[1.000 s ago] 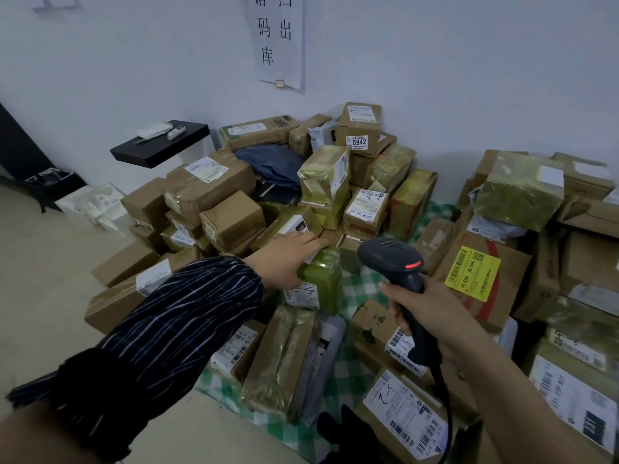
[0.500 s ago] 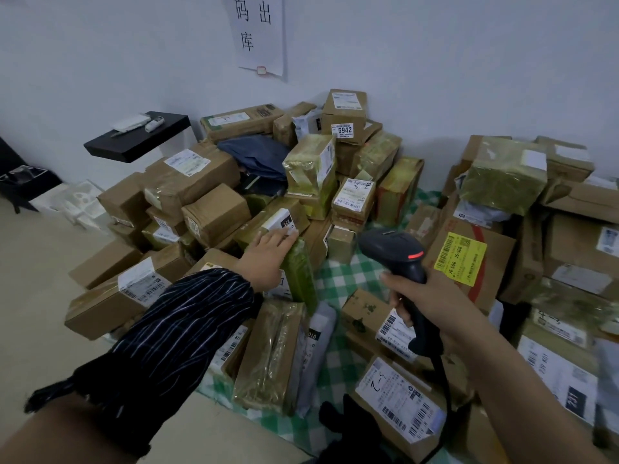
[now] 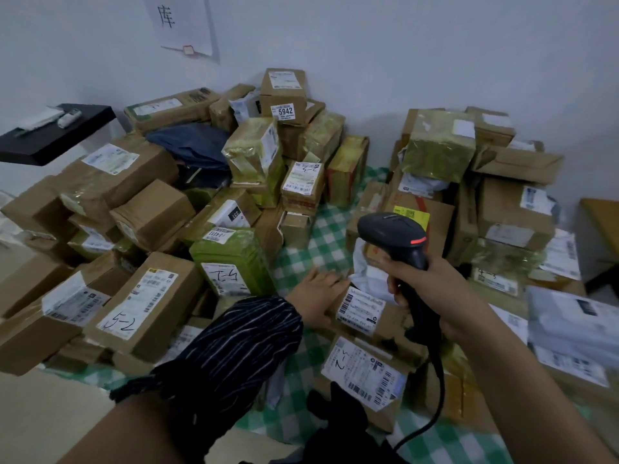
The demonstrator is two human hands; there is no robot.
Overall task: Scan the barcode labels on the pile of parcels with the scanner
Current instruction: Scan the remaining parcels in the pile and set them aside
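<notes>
A big pile of brown and green-wrapped parcels [image 3: 150, 289] with white barcode labels covers a green checked cloth [image 3: 321, 236]. My right hand [image 3: 425, 289] grips a black handheld scanner [image 3: 395, 239] with a red light, its head held above the parcels in the middle. My left hand [image 3: 318, 293], fingers spread, rests flat on the near edge of a small brown box [image 3: 365, 316] whose barcode label faces up, just below the scanner. A green-wrapped parcel [image 3: 231, 259] marked by hand stands to the left of that hand.
A second stack of boxes [image 3: 502, 202] rises on the right. A black shelf [image 3: 50, 135] with small items juts from the wall at the left. A paper sign [image 3: 184, 25] hangs on the white wall. The scanner cable [image 3: 435, 396] trails down toward me.
My left hand has left the green-wrapped parcel and moved right onto the small brown box near the scanner. The view has dropped and come closer to the pile.
</notes>
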